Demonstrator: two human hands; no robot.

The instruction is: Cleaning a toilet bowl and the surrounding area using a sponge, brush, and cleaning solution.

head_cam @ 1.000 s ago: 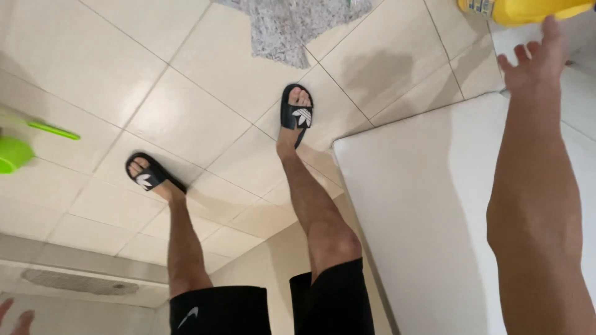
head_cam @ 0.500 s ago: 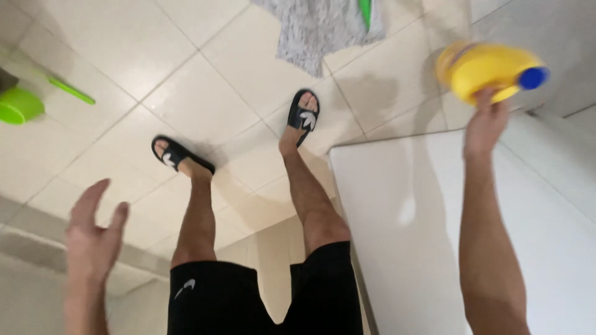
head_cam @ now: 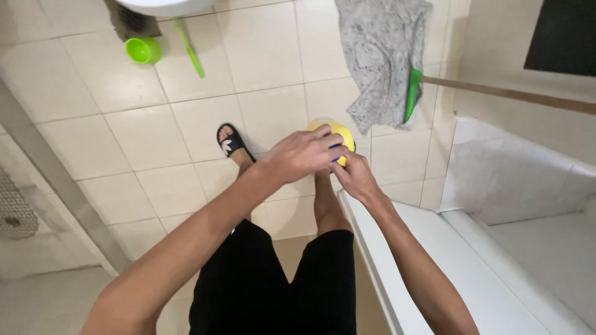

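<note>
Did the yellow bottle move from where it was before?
Yes. The yellow bottle was up at the far right beyond the white ledge; now it sits left of the ledge's near corner, between the left hand and right hand.

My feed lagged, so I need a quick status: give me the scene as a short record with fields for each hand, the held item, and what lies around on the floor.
left hand: on the cap end of the yellow bottle, fingers wrapped over it
right hand: gripping the yellow bottle from below
cap: blue, mostly hidden by fingers
floor: grey cloth on a green-headed mop; green cup; green brush
right side: white ledge
</note>
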